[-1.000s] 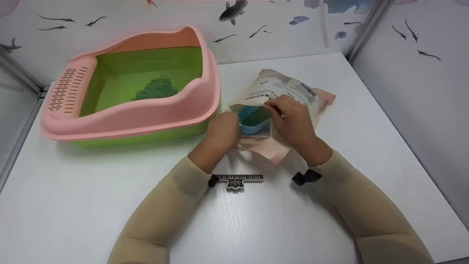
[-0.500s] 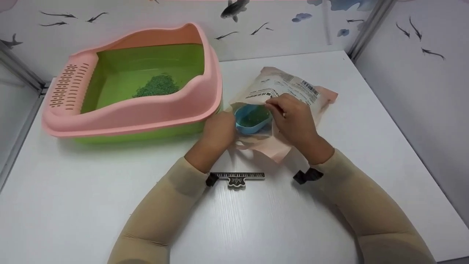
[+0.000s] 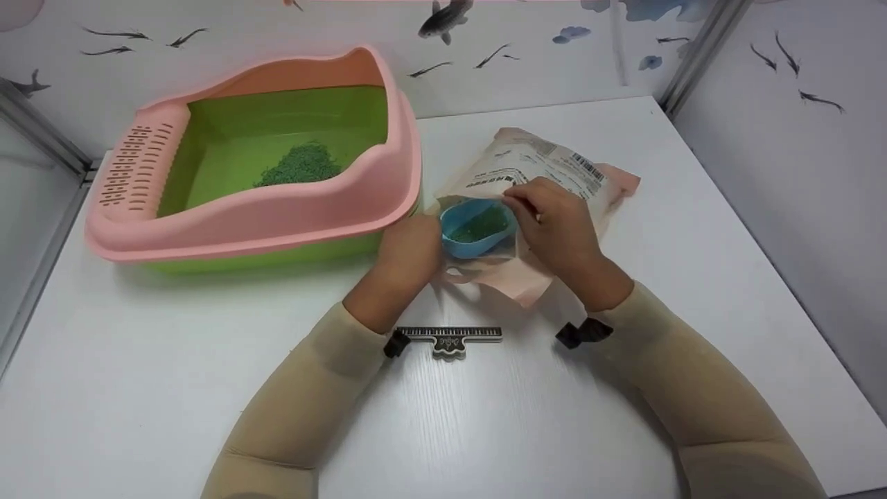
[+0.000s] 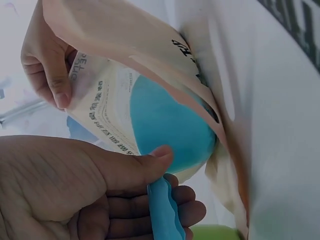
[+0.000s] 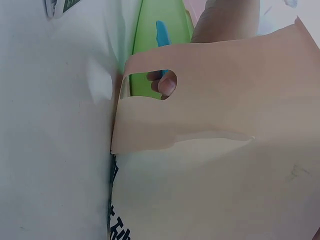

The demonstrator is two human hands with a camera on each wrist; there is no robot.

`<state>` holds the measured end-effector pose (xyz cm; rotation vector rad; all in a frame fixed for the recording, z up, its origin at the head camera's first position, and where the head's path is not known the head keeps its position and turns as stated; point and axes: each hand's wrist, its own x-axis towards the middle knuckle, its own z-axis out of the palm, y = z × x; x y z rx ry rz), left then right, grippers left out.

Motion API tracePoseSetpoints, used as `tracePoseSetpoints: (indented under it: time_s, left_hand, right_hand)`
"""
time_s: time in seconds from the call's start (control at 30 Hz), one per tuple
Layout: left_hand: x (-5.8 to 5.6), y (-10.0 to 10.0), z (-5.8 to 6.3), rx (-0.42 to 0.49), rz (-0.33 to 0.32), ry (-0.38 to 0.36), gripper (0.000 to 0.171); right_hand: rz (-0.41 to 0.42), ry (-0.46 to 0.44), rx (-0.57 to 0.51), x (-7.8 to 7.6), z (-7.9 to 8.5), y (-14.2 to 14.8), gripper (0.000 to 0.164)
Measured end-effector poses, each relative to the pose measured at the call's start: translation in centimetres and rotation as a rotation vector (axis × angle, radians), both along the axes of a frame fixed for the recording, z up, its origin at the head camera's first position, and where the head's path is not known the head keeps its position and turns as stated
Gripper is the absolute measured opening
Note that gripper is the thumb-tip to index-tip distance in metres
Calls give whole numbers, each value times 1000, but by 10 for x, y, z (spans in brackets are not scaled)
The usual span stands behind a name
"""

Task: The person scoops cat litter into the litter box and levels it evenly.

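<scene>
My left hand (image 3: 412,253) grips the handle of a blue scoop (image 3: 461,248), whose bowl carries green granules (image 3: 486,223) at the mouth of a cat litter bag (image 3: 530,166). In the left wrist view, the thumb lies along the scoop handle (image 4: 165,210) with fingers curled beneath, and the bowl (image 4: 170,125) is partly inside the bag. My right hand (image 3: 558,222) pinches the upper edge of the bag's mouth, holding it raised. The right wrist view shows the bag's side with a cut-out hole (image 5: 142,85), through which left-hand fingertips (image 5: 167,84) are visible.
A litter box with a pink rim (image 3: 291,218) and green base stands at the left, a heap of green granules (image 3: 301,165) inside. A piano-key patterned clip (image 3: 449,338) lies on the white table (image 3: 527,416) before the bag. Printed panels border the back and right.
The left hand has drawn the scoop slightly left and outward, so more of its bowl shows at the bag's mouth. The right hand keeps its hold on the bag edge.
</scene>
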<state>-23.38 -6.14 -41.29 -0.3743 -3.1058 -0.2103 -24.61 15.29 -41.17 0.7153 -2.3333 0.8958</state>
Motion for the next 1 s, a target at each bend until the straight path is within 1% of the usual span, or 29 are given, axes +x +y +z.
tracePoseSetpoints:
  time_s: [0.1, 0.23, 0.3, 0.37, 0.5, 0.6, 0.8, 1.0]
  left_hand:
    - [3, -2, 5, 12, -6, -12, 14]
    - [6, -6, 14, 35, 11, -75, 15]
    - [7, -8, 19, 35, 18, -88, 16]
    - [10, -11, 23, 31, 19, -87, 17]
    - [15, -18, 31, 16, 7, -58, 18]
    - [19, -23, 37, 33, -2, -45, 14]
    - [27, -36, 53, 62, 7, -64, 9]
    - [35, -48, 68, 87, 23, -59, 9]
  right_hand:
    - [-1, 2, 0, 0, 1, 0, 15]
    - [2, 8, 1, 0, 1, 0, 15]
    - [3, 12, 0, 0, 1, 0, 15]
    - [4, 17, -3, 0, 1, 0, 15]
    - [7, 29, 6, -1, 1, 1, 16]
    - [8, 35, 15, -1, 1, 1, 17]
    - [4, 37, 11, -1, 0, 1, 15]
    - [9, 62, 16, -2, 0, 1, 16]
